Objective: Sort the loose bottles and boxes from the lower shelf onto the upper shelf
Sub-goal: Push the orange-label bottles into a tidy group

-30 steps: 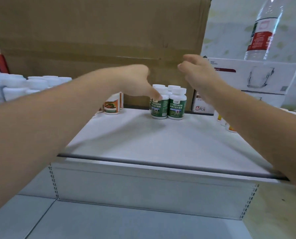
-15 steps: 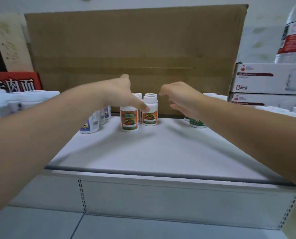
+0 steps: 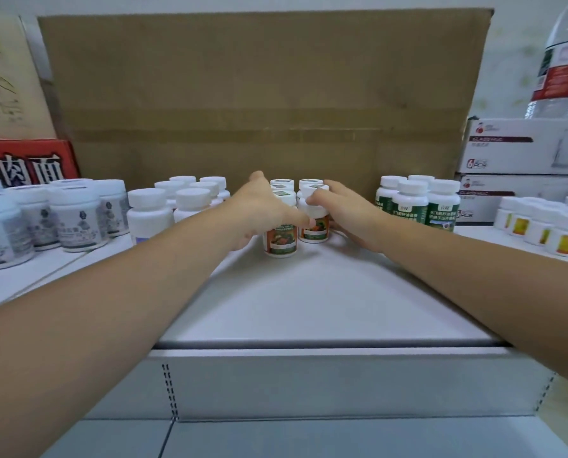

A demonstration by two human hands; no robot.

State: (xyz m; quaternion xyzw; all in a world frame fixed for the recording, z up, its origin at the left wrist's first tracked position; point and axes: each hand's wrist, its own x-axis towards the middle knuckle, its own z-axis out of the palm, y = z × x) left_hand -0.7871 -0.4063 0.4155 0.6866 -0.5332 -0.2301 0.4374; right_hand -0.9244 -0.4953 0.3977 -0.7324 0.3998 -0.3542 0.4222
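Observation:
A cluster of white-capped bottles with orange labels (image 3: 280, 240) stands at the back middle of the white upper shelf (image 3: 309, 302). My left hand (image 3: 259, 209) wraps the cluster's left side, its thumb lying across the front of the two front bottles. My right hand (image 3: 348, 214) closes in from the right, fingertips curled against the cap and neck of the right front bottle (image 3: 315, 232). Both forearms reach in over the shelf's front edge. The back bottles are mostly hidden by my hands.
Green-labelled bottles (image 3: 411, 206) stand right of the cluster, plain white bottles (image 3: 150, 213) and grey-labelled jars (image 3: 74, 219) to the left, yellow-labelled bottles (image 3: 567, 239) far right. A large cardboard box (image 3: 263, 94) closes the back. White mug boxes (image 3: 524, 150) carry a water bottle (image 3: 563, 61). The lower shelf (image 3: 309, 438) shows below.
My hands left the green-labelled bottles, moved to the orange-labelled cluster and closed in on it from both sides. The view has shifted and pulled back, showing more bottle groups.

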